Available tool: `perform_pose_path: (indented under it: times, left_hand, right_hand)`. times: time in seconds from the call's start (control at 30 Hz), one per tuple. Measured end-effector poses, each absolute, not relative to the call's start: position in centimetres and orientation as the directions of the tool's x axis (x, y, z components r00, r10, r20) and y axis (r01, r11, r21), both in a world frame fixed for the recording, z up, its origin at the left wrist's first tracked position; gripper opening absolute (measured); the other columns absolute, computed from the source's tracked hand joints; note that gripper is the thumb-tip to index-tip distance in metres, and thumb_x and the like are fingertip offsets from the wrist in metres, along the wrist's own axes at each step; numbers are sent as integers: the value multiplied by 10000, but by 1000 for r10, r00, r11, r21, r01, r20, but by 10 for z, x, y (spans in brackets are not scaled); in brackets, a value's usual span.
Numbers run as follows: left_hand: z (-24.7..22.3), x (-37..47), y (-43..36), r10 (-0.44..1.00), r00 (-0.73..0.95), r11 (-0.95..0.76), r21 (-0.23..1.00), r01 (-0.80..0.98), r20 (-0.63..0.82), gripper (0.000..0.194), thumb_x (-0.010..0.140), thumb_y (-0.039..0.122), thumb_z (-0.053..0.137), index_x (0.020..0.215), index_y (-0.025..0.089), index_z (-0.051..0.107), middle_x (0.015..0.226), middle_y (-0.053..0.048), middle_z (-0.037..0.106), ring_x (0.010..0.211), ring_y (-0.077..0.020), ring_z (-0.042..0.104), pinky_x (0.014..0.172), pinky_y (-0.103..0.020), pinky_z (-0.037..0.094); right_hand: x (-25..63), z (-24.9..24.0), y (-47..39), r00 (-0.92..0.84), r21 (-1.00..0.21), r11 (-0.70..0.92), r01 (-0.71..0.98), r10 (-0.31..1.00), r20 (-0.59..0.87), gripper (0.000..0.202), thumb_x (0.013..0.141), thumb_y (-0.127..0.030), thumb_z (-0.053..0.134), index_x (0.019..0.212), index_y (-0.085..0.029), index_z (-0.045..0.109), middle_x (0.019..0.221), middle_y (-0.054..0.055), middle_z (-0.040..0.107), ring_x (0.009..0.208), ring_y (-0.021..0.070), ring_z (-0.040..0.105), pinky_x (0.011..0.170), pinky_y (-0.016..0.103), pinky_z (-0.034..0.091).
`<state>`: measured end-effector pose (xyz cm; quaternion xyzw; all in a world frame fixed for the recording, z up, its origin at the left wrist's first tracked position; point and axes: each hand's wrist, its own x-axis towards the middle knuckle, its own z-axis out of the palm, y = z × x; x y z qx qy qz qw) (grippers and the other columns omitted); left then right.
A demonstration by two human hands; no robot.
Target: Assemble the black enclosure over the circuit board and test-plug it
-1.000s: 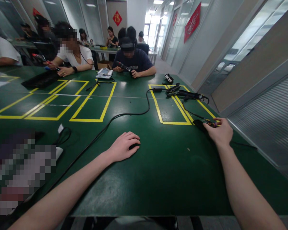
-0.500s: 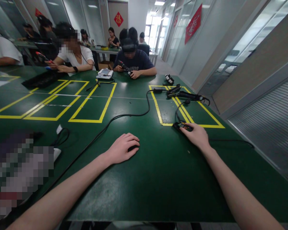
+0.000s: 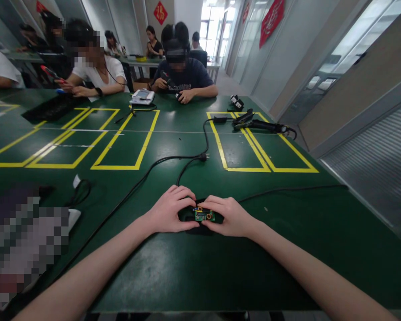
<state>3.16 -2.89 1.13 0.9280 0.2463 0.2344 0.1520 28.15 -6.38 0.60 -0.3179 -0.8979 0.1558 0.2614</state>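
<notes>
A small green circuit board [image 3: 204, 215] with copper coils sits on the green table, with black casing [image 3: 200, 230] showing around and beneath it. My left hand [image 3: 170, 210] grips its left end between thumb and fingers. From the other side, my right hand [image 3: 232, 216] pinches the right end, its thumb on the near edge. How the board lies in the casing is partly hidden by my fingers. Black cords run from beside my hands, one towards a plug [image 3: 203, 157] beyond them and another cord [image 3: 294, 189] to the right.
Yellow tape rectangles [image 3: 125, 167] mark the table. A black tool with a cord [image 3: 263, 126] lies at the far right, near a small black-and-white object [image 3: 236, 102]. A white device [image 3: 142, 96] stands before a seated person [image 3: 185, 78]. A pixelated item [image 3: 23, 249] lies at left.
My right hand has brought the circuit board and casing left and nearer, to meet my left hand. The plug has shifted left with its cord. My left hand has stayed about where it was.
</notes>
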Motion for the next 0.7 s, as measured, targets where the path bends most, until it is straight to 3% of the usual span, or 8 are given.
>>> perform_pose_path:
  times: [0.2, 0.5, 0.6, 0.7]
  left_hand:
    - [13, 34, -29, 595, 735, -795, 374, 478, 325, 360, 843, 485, 741, 1068, 207, 697, 1162, -78, 699, 1097, -260, 639, 1081, -473, 373]
    - [6, 34, -25, 634, 699, -772, 321, 549, 330, 673, 782, 664, 763, 1278, 219, 675, 1316, -123, 653, 1229, -330, 581, 1218, -638, 249]
    - [5, 34, -25, 645, 687, -763, 320, 561, 334, 702, 784, 687, 756, 1277, 192, 682, 1269, -139, 647, 1189, -326, 588, 1177, -613, 342]
    - [6, 31, -23, 670, 656, -742, 334, 582, 347, 692, 795, 684, 752, 1245, 160, 702, 1116, -127, 644, 1061, -297, 616, 1006, -508, 509]
  right_hand:
    - [284, 4, -61, -634, -404, 784, 472, 620, 463, 273, 929, -298, 648, 1172, -173, 644, 1037, 99, 733, 818, 186, 722, 664, 263, 562]
    - [283, 3, -56, -647, -314, 740, 594, 672, 360, 288, 974, -361, 632, 1197, -186, 684, 1192, 125, 724, 944, 222, 749, 761, 306, 600]
    - [284, 2, -54, -630, -311, 724, 616, 689, 358, 349, 960, -386, 654, 1256, -203, 680, 1231, 127, 717, 972, 232, 750, 795, 325, 610]
    - [286, 2, -53, -634, -300, 742, 600, 669, 387, 448, 937, -414, 677, 1323, -189, 649, 1264, 148, 703, 1030, 254, 740, 837, 351, 613]
